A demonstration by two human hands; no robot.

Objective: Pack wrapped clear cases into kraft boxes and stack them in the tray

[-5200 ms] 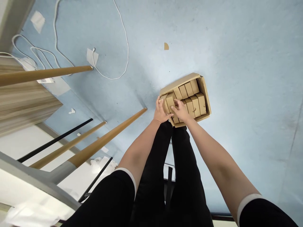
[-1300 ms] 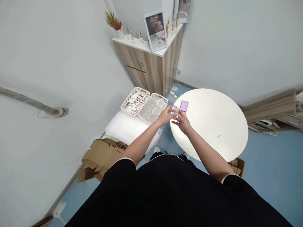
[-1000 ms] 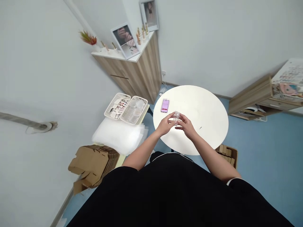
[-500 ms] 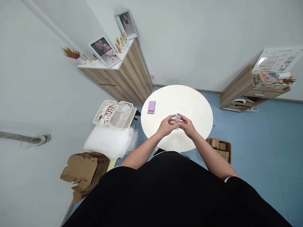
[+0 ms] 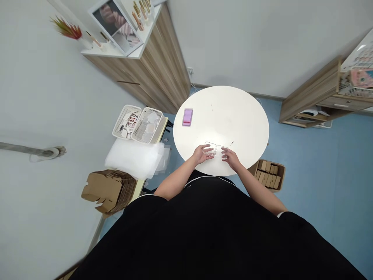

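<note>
Now the clear case (image 5: 215,149) has unfolded above the round table's (image 5: 233,116) near side, so its inside looks reachable. The left hand's (image 5: 200,154) fingers grasp its left half; the right hand's (image 5: 231,158) spread fingers support the right.

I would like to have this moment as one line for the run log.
left hand: holds clear case; right hand: at other half, grip unclear; clear case: opened, above white table; floor: carton with small boxes

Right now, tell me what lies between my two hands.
A clear case, opened out, spans the gap between your left hand and right hand, with the white table behind it. The head view shows this.
</note>
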